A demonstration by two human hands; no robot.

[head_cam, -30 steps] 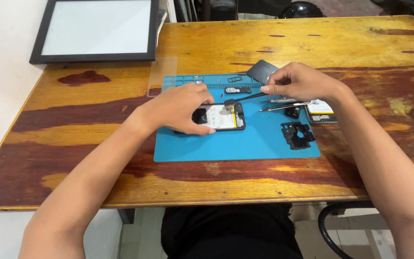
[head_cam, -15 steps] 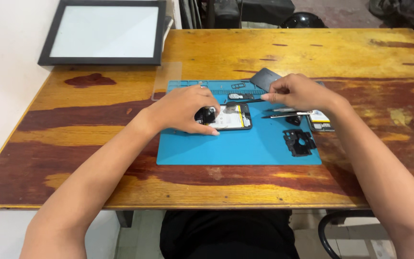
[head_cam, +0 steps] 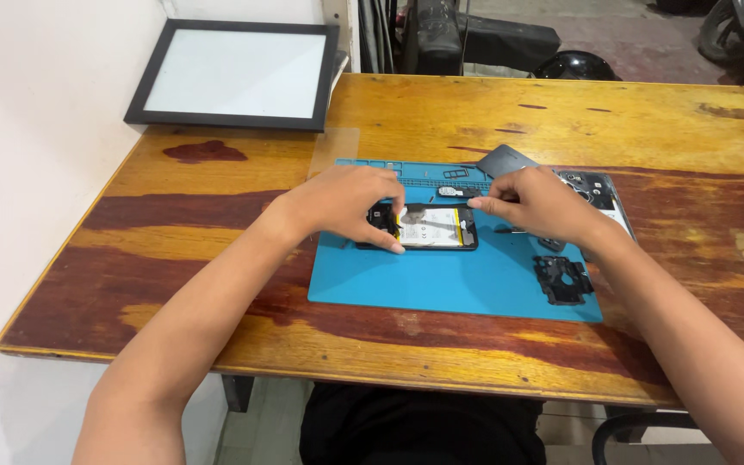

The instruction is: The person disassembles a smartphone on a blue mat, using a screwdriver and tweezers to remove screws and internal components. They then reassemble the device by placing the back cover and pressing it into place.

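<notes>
Opened phone (head_cam: 430, 227) lies face down near the top middle of the blue mat (head_cam: 441, 284), back cover off, white battery showing. Left hand (head_cam: 350, 202) rests on its left end, fingers curled down and pressing the edge, thumb along the near side; it pins the phone and lifts nothing. Right hand (head_cam: 534, 202) hovers just right of the phone, thumb and forefinger pinched together at the top right corner. Whether a small part or tool sits in that pinch: cannot tell, too small.

Risks, as judgement:
- Left hand holds only 1 end. A pull at the right corner could swivel the phone on the mat.
- Loose bits lie close: black bracket (head_cam: 563, 280), grey card (head_cam: 503, 159), back cover (head_cam: 592, 191). The right forearm could sweep them off the table (head_cam: 174, 258).
- Anything tiny in the pinch, if dropped, would be hard to spot.
- Prying near the battery could puncture it.
</notes>
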